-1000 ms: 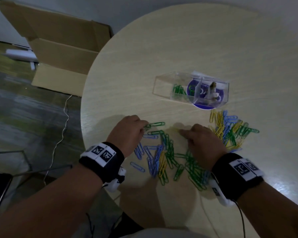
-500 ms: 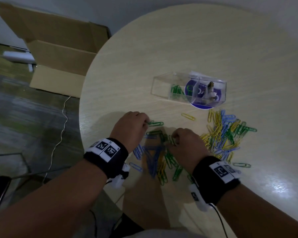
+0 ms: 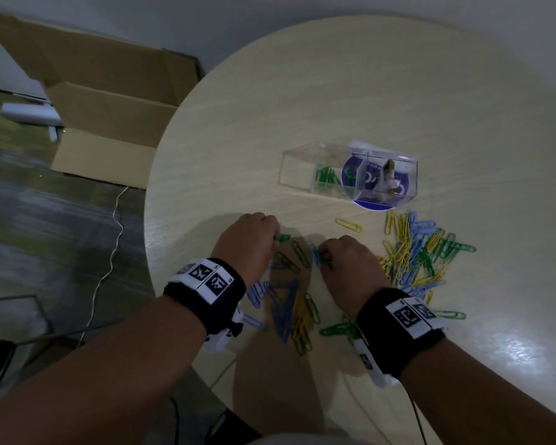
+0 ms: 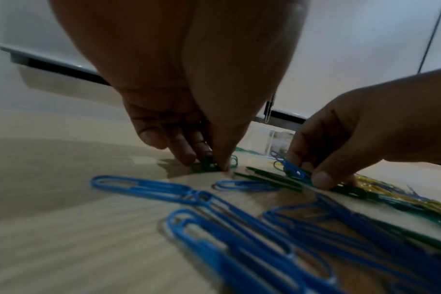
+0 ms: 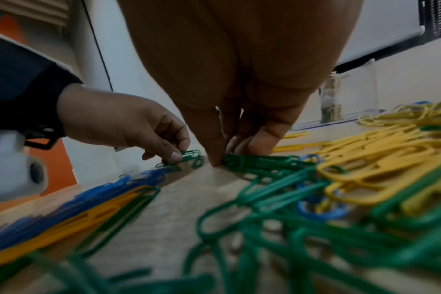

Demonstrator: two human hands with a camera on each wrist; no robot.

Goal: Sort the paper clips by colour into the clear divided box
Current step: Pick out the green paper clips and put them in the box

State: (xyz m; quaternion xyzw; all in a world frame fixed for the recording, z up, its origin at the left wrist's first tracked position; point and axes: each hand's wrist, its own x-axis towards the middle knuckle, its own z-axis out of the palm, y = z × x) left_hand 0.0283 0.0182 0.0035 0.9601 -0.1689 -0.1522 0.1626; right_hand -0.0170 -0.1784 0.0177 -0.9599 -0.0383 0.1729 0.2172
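The clear divided box point(image 3: 299, 170) stands at mid-table with several green clips point(image 3: 326, 178) in its left compartment. My left hand point(image 3: 275, 239) pinches a few green paper clips point(image 4: 205, 165) against the tabletop; the same pinch shows in the right wrist view point(image 5: 189, 155). Close to its right, my right hand point(image 3: 321, 253) pinches a small bunch of clips: a blue clip point(image 4: 292, 169) sticks up from the fingers, and green clips point(image 5: 242, 160) lie under the thumb. Blue, yellow and green clips point(image 3: 289, 306) lie loose between my wrists.
A mixed pile of yellow, blue and green clips point(image 3: 421, 252) lies right of my right hand. One yellow clip point(image 3: 347, 224) lies alone before the box. A purple disc point(image 3: 374, 205) sits under the box. An open cardboard box point(image 3: 109, 101) stands beyond the table's left edge.
My right hand has moved left from beside the right pile to close by the left hand and now pinches clips. A single yellow clip now lies before the box. The left hand stayed put.
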